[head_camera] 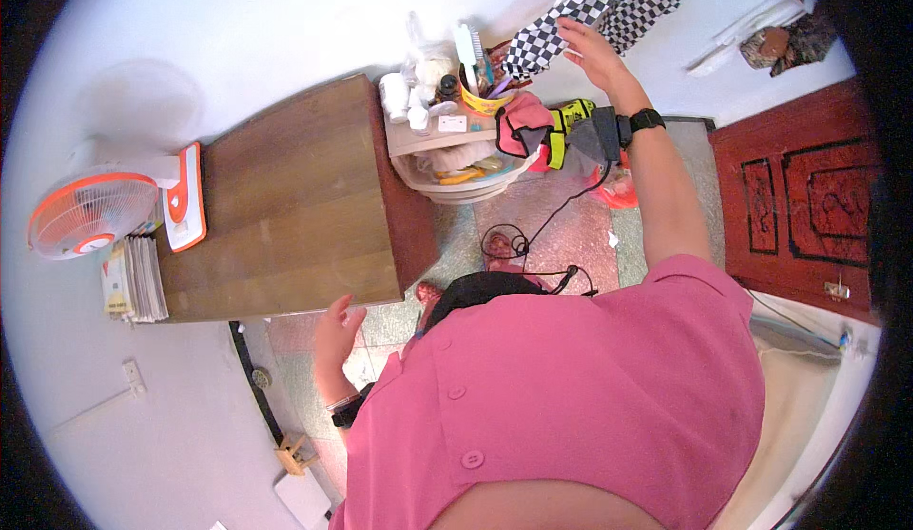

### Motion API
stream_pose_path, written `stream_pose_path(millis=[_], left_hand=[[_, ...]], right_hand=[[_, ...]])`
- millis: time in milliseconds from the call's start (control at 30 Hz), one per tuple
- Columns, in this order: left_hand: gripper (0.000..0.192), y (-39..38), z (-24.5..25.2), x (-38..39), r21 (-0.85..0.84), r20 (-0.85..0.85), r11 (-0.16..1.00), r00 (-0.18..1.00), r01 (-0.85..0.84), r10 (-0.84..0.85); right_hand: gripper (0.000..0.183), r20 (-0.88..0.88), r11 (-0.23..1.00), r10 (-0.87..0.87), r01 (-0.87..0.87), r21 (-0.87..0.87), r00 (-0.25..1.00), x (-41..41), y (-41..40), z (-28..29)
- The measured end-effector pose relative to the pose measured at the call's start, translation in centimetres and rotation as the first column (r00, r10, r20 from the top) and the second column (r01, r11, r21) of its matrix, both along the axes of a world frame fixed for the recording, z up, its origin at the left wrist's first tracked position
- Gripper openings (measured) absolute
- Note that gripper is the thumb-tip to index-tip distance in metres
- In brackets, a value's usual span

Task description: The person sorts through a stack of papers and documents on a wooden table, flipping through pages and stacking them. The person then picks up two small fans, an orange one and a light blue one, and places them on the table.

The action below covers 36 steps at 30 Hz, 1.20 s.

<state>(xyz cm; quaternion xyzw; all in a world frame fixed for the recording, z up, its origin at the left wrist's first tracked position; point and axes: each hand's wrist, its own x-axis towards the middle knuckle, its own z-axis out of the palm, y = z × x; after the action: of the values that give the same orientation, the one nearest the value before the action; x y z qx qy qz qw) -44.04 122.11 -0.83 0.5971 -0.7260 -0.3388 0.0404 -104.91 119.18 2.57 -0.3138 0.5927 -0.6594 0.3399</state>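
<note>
My right hand [596, 52] is raised, its fingers apart and nothing visible in it. Its fingertips overlap the lower part of a black-and-white checkered cloth [549, 36] that hangs at the wall; whether they touch it I cannot tell. Below that hand is a small shelf [421, 143] crowded with bottles and toiletries. A yellow container [485, 105] on it holds a light hairbrush [468, 49], and a pink cloth with dark trim [515, 125] drapes over its side. My left hand [337, 334] hovers by the front edge of a wooden tabletop [299, 209], fingers apart and holding nothing.
An orange-and-white fan [100, 205] and a stack of books [135, 280] stand at the tabletop's far left. A black cable [553, 220] loops down from a device at my right wrist. Red door [799, 202] at right; small wooden stool [294, 455] at lower left.
</note>
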Motion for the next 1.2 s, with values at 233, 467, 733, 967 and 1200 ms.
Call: stream_pose_path(millis=[233, 467, 733, 967, 1200], left_hand=[[0.061, 2.0, -3.8, -2.3, 0.031, 0.003, 0.983, 0.984, -0.18, 0.18], [0.075, 0.4, -5.1, -5.2, -0.149, 0.157, 0.98, 0.975, -0.134, 0.157], [0.091, -1.4, -4.8, -7.4, -0.046, 0.34, 0.983, 0.923, -0.176, 0.181], [0.097, -1.3, -3.5, -8.5, -0.01, 0.446, 0.985, 0.881, -0.174, 0.16], [0.1, -0.6, -3.9, -8.7, -0.056, 0.476, 0.985, 0.863, -0.166, 0.172]], right_hand=[[0.039, 0.248, 0.821, 0.309, -0.126, -0.557, 0.918, -1.2, -0.7, 6.0], [0.046, 0.222, 0.828, 0.111, 0.033, -0.559, 0.969, -9.7, 4.3, 5.5], [0.06, -0.495, 0.882, 0.266, -0.003, 0.47, 0.827, -8.5, 5.2, -14.7], [0.04, 0.542, 0.865, 0.236, -0.428, 0.261, 0.807, 9.1, -0.9, -11.0], [0.034, 0.616, 0.943, -0.059, -0.158, 0.292, 0.786, 11.0, -7.5, -12.8]])
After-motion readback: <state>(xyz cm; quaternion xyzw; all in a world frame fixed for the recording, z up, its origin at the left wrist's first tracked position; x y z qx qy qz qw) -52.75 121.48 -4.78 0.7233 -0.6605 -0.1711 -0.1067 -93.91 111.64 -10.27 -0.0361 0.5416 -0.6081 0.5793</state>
